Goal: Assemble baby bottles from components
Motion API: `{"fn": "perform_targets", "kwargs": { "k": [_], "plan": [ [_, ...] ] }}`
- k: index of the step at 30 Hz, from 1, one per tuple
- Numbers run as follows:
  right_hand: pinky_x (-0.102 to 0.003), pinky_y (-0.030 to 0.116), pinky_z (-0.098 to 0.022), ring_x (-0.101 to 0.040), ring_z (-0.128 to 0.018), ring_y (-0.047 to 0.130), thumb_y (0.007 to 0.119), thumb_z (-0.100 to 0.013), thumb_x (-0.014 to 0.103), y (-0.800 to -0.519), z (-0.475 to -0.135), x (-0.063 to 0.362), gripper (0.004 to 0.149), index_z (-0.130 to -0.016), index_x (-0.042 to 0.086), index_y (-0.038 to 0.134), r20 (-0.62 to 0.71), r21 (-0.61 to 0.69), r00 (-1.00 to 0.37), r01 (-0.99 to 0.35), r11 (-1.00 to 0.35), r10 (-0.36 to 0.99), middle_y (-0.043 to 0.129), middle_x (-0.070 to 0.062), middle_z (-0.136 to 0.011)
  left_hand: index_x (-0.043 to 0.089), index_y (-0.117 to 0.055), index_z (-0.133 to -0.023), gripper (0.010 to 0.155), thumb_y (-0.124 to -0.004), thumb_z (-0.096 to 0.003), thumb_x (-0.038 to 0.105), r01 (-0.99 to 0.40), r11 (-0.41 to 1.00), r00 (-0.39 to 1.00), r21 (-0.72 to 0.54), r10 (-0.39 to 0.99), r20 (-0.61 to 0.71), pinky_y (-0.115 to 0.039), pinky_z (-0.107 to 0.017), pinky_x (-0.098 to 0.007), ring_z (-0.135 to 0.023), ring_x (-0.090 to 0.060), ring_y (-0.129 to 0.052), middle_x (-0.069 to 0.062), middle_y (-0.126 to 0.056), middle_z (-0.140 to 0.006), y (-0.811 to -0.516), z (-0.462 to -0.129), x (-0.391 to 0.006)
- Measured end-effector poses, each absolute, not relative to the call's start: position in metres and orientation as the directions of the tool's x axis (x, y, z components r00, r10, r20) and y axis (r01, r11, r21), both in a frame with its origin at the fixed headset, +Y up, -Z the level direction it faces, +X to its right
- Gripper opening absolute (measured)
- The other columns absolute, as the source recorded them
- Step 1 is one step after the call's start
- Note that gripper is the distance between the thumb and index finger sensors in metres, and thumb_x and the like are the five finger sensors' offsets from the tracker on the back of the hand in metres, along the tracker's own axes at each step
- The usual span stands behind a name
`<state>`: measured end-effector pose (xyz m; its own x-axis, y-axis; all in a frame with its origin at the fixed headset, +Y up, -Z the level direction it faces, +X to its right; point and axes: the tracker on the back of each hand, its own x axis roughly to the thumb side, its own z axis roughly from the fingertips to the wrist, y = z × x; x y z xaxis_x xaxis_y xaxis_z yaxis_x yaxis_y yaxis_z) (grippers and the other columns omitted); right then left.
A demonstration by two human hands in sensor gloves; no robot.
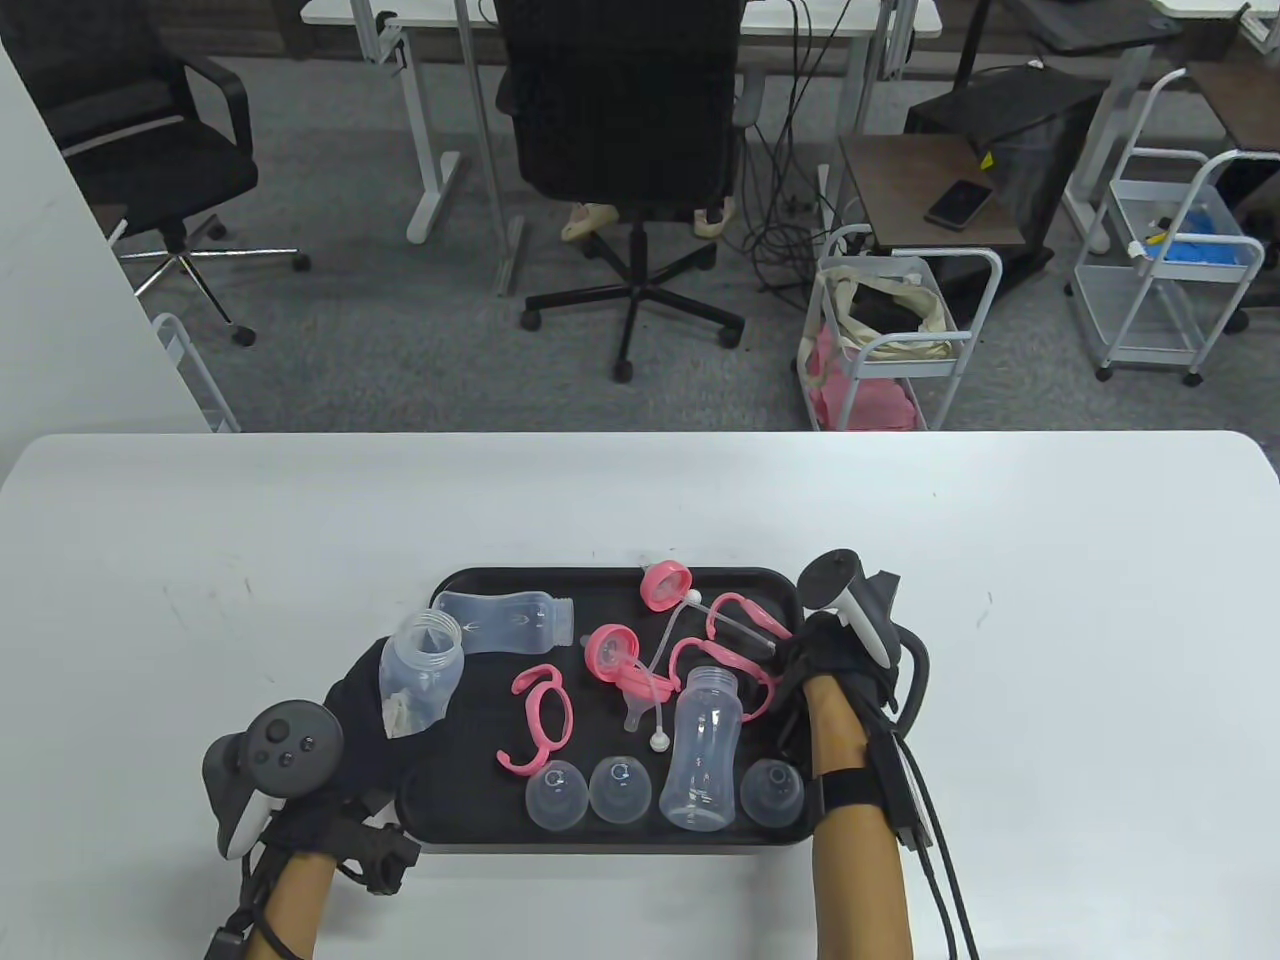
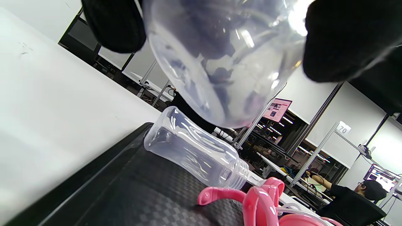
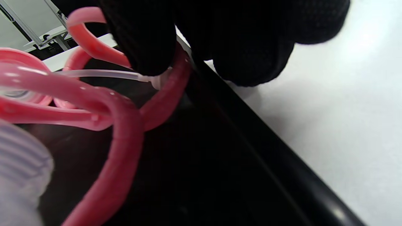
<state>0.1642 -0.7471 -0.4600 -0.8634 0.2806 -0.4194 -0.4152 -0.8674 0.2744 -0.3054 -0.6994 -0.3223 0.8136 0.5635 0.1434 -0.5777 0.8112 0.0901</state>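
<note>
inside left grip, clear bottle

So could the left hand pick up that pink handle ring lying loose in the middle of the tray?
Probably not yet: the left hand already grips a clear bottle. The pink handle ring lies uncovered nearby on the tray.

Clear bottle bodies, pink handles and dome caps crowd the lower-centre black tray. One bottle is lifted at its left edge.
</note>
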Motion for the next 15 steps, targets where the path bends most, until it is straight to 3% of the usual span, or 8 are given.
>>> {"fn": "perform_targets", "kwargs": {
  "k": [15],
  "plan": [
    [-0.033,0.086,-0.029,-0.021,-0.04,0.098,0.081,-0.06,0.035,-0.7493,-0.4582,0.1699,0.048,-0.095,0.002,0.08,-0.421,0.214,-0.86,-0.404,-0.89,0.289,0.095,-0.017,-0.073,0.026,-0.041,-0.116,0.098,-0.089,-0.0411,0.067,-0.573,0.816,0.818,0.082,0.562,0.127,-0.071,-0.072,-0.057,-0.102,-0.028,-0.079,0.0,-0.066,-0.114,-0.6992,-0.3223,-0.3062]
  ]
}}
